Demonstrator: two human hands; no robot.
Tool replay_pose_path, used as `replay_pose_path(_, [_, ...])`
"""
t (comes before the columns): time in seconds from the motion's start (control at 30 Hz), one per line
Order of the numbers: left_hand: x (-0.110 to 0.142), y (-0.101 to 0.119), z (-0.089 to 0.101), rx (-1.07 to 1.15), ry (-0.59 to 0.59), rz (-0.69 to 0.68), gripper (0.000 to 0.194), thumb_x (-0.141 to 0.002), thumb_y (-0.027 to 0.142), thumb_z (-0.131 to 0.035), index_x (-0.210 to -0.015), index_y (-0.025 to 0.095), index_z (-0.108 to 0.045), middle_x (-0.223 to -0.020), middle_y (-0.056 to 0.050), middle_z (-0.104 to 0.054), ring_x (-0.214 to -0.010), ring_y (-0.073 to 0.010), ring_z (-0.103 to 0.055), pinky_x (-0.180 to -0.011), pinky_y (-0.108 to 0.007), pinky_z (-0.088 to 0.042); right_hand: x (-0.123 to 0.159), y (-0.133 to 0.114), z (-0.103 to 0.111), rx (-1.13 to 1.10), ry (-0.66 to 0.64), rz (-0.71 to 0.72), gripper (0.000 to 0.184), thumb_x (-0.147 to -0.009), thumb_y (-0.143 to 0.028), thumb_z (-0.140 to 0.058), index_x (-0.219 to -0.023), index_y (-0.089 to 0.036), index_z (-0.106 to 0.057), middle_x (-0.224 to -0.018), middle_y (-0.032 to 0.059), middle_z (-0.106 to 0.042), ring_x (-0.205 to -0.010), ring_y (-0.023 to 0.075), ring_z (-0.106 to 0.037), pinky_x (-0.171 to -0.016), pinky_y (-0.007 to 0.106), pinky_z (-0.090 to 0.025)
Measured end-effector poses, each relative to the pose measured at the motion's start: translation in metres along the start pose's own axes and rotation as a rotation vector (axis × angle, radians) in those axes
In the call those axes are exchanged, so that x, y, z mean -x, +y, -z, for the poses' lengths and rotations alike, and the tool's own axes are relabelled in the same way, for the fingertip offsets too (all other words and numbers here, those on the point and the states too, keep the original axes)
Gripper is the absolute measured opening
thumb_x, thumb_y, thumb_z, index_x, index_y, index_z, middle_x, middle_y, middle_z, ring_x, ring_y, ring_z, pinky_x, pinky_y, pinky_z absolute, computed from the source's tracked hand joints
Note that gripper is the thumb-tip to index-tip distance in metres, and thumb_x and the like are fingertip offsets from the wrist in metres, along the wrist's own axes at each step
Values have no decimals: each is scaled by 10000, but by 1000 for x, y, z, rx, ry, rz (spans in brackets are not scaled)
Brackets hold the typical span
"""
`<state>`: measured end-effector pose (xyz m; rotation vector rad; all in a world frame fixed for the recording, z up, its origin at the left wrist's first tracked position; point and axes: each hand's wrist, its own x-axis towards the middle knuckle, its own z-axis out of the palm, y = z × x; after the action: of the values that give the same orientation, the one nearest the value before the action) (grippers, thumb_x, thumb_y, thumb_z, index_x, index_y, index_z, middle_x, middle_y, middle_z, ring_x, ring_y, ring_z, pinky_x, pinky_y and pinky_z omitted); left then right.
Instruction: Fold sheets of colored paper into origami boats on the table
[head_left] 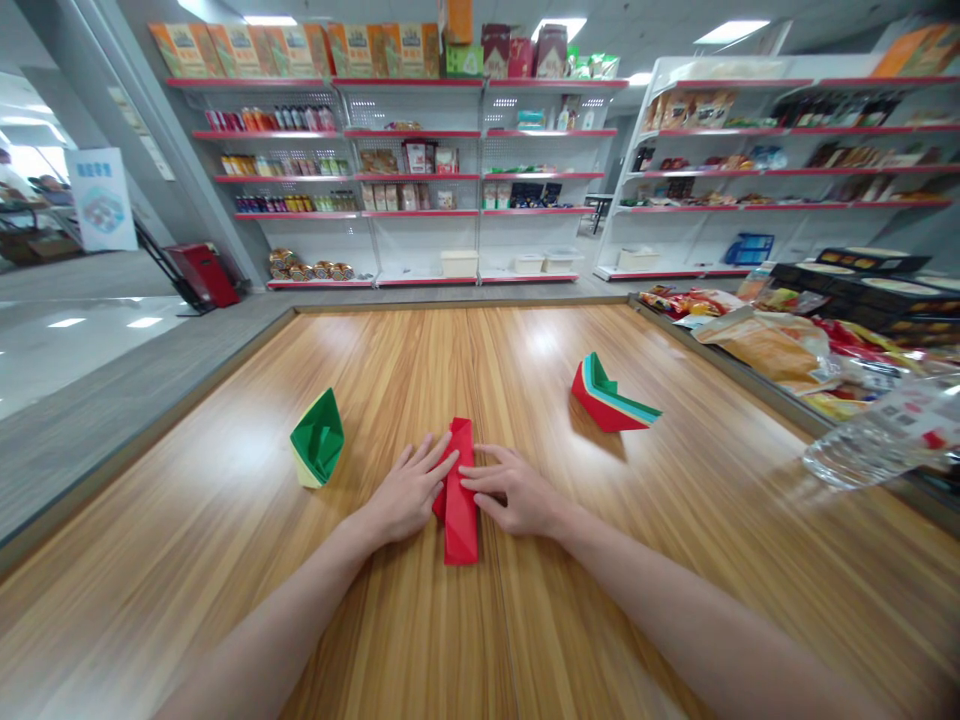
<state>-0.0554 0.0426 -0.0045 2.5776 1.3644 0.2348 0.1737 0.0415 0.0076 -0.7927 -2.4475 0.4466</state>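
Note:
A long strip of folded red paper [461, 510] lies on the wooden table in front of me, with a loose flap along its left side. My left hand [405, 495] rests over that left side, its fingers stretched out and spread on the paper. From the right, my right hand [517, 492] touches the strip's right edge with fingertips apart and slightly bent. To the left stands a green and pale yellow folded paper boat [317, 440], tilted upright. Farther off on the right sits another paper boat [611, 398] in red, blue, yellow and green.
The wooden table [405, 350] has a raised dark edge. Along its right side lie snack packets [772, 345], a clear plastic bottle [877, 430] on its side and stacked black boxes [862, 290]. Behind stand stocked shelves [420, 133]. A red hand cart [202, 275] is at the left.

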Motion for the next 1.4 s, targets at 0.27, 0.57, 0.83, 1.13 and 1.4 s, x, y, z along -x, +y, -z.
replay_pose_path(0.27, [0,4,12,82,-42,2,498,-948,448,-260,-1424,308,-287,-1532,19,-183,-1416,-249,-65,-1118,-514,-123,1,-11,-1,-286,-153,292,296,-683,-108,-544,-872,-231,-736,-943,-21,-735,-839,194,-530,-833,368,-414])
replay_pose_path(0.57, [2,2,13,75,-52,-35,557,-899,479,-392,-1417,301,-295,-1541,1,-150,-1411,-296,-60,-1105,-549,-140,1,-6,-6,-384,-209,288,242,-707,-129,-538,-823,-197,-740,-927,8,-739,-663,146,-512,-736,307,-431])
replay_pose_path(0.83, [3,0,15,115,-68,-46,551,-860,490,-468,-1368,294,-383,-1545,-6,-135,-1404,-334,-62,-1092,-581,-150,2,-4,-6,-237,-80,162,267,-685,-86,-574,-849,-212,-743,-855,3,-745,-720,172,-524,-723,315,-446])
replay_pose_path(1.13, [4,0,25,167,-135,-93,562,-816,457,-556,-1349,348,-414,-1531,15,-193,-1400,-361,-43,-1075,-639,-93,-2,5,-6,-15,104,-117,226,-794,-145,-569,-917,-238,-734,-937,8,-735,-771,187,-518,-732,339,-448])
replay_pose_path(1.4, [8,5,38,236,-194,-122,591,-747,360,-644,-1310,375,-468,-1506,35,-262,-1394,-377,-11,-1061,-666,-68,-3,17,-11,149,228,-353,300,-869,-190,-483,-1088,-246,-680,-1109,35,-682,-946,236,-507,-848,434,-431])
